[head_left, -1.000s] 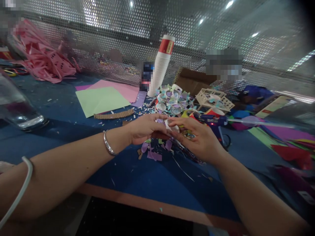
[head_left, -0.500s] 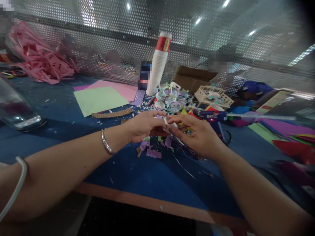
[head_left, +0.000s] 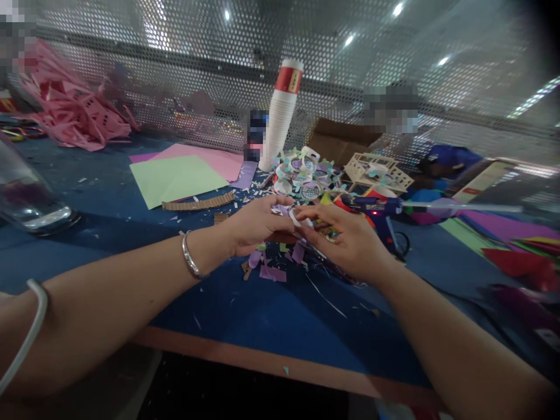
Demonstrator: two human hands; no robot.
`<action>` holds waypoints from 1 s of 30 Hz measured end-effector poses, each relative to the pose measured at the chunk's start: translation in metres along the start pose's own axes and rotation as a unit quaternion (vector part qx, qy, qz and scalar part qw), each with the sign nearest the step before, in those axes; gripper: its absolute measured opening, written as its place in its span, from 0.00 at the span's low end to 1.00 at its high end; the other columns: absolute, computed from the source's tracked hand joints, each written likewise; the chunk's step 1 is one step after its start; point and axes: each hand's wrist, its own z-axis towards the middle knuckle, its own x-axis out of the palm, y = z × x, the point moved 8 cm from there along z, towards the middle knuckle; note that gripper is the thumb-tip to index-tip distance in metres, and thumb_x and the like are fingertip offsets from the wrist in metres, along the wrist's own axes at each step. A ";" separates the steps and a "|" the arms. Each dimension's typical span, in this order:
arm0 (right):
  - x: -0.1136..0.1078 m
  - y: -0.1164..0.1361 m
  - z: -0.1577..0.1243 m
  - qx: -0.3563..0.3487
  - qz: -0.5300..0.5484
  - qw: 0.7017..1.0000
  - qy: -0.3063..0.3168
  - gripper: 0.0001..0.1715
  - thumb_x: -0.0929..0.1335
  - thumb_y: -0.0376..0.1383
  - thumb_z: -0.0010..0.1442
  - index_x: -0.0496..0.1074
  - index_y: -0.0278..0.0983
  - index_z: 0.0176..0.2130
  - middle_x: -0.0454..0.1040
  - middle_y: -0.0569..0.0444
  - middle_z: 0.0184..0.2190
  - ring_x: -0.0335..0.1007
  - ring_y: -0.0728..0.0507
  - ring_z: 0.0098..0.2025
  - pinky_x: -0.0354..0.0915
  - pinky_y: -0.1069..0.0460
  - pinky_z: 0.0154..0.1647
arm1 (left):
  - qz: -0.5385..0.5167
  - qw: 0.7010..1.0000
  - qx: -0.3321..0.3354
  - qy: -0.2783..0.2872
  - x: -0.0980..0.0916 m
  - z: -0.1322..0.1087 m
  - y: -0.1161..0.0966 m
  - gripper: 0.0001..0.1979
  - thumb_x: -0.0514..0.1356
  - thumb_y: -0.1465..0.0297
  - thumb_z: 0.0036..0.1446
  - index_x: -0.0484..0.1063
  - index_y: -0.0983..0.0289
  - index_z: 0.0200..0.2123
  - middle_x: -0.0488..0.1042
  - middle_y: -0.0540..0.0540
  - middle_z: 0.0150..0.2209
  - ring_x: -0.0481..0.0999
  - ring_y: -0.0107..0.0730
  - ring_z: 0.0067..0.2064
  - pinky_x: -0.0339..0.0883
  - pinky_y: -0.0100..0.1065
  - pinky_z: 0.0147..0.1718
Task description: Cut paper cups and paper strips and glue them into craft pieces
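Note:
My left hand [head_left: 258, 224] and my right hand [head_left: 347, 236] meet over the middle of the table, both closed on one small white paper piece [head_left: 301, 219]. It looks curved, like a ring or strip, and fingers cover much of it. Right behind it is a cluster of white paper rings with pale green and purple bits [head_left: 308, 175]. Under the hands lie purple paper scraps [head_left: 273, 273]. A blue glue gun [head_left: 380, 213] with a red light and a clear glue stick stands just beyond my right hand.
A tall stack of paper cups [head_left: 280, 116] leans behind the ring cluster. Green paper [head_left: 177, 178] and a corrugated cardboard strip [head_left: 199, 202] lie left, near a clear container [head_left: 39, 204]. Pink paper strips [head_left: 74, 111] are heaped far left. A wooden lattice frame [head_left: 378, 172] stands right of the cluster.
Both hands keep nearly the same place and hold on the white paper piece. The view has shifted very slightly.

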 end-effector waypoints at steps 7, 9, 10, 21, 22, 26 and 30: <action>-0.004 0.001 -0.001 0.014 0.003 1.000 -0.003 0.12 0.67 0.42 0.66 0.75 0.40 0.46 0.79 0.49 0.45 0.76 0.41 0.41 0.71 0.47 0.39 | -0.033 0.999 -0.006 0.007 0.000 0.002 0.000 0.25 0.62 0.79 0.51 0.65 0.65 0.54 0.79 0.55 0.32 0.80 0.32 0.33 0.73 0.41 0.45; -0.004 0.002 -0.001 0.017 0.004 1.000 -0.005 0.13 0.67 0.43 0.66 0.75 0.40 0.46 0.79 0.49 0.44 0.75 0.41 0.40 0.71 0.47 0.39 | -0.036 0.999 -0.009 0.001 -0.001 0.002 0.000 0.24 0.61 0.79 0.51 0.66 0.65 0.53 0.79 0.55 0.32 0.79 0.32 0.33 0.74 0.42 0.45; -0.004 0.002 0.000 0.017 0.002 1.000 -0.006 0.12 0.67 0.43 0.66 0.75 0.40 0.46 0.79 0.49 0.44 0.75 0.41 0.40 0.71 0.47 0.39 | -0.033 0.999 -0.009 0.001 0.000 0.001 0.000 0.24 0.61 0.79 0.51 0.66 0.65 0.53 0.79 0.54 0.32 0.79 0.32 0.33 0.74 0.42 0.45; -0.003 0.004 0.001 0.012 -0.009 1.000 -0.006 0.10 0.67 0.42 0.66 0.74 0.40 0.44 0.79 0.52 0.43 0.75 0.43 0.40 0.70 0.48 0.41 | -0.025 0.999 -0.016 -0.014 0.003 -0.002 0.002 0.15 0.56 0.79 0.60 0.66 0.64 0.49 0.79 0.54 0.35 0.80 0.29 0.33 0.74 0.39 0.45; -0.003 0.004 0.001 0.013 -0.010 1.000 -0.006 0.11 0.67 0.42 0.66 0.74 0.40 0.44 0.79 0.52 0.43 0.75 0.43 0.39 0.70 0.48 0.41 | -0.030 0.999 -0.017 -0.015 0.003 -0.002 0.003 0.14 0.56 0.79 0.60 0.66 0.64 0.49 0.79 0.54 0.34 0.80 0.29 0.33 0.74 0.39 0.46; -0.003 0.004 0.000 0.013 -0.016 1.000 -0.005 0.10 0.67 0.42 0.66 0.74 0.40 0.43 0.79 0.52 0.42 0.75 0.43 0.39 0.70 0.48 0.40 | -0.049 0.998 -0.021 -0.014 0.003 -0.001 0.004 0.16 0.57 0.81 0.57 0.66 0.65 0.49 0.79 0.55 0.34 0.80 0.30 0.34 0.73 0.40 0.47; -0.003 0.004 0.000 0.017 -0.013 1.000 -0.003 0.09 0.67 0.41 0.66 0.74 0.41 0.43 0.79 0.51 0.43 0.75 0.42 0.39 0.71 0.48 0.39 | -0.063 0.998 -0.024 -0.014 0.003 -0.001 0.004 0.16 0.59 0.81 0.56 0.68 0.65 0.48 0.80 0.56 0.35 0.80 0.30 0.34 0.73 0.39 0.46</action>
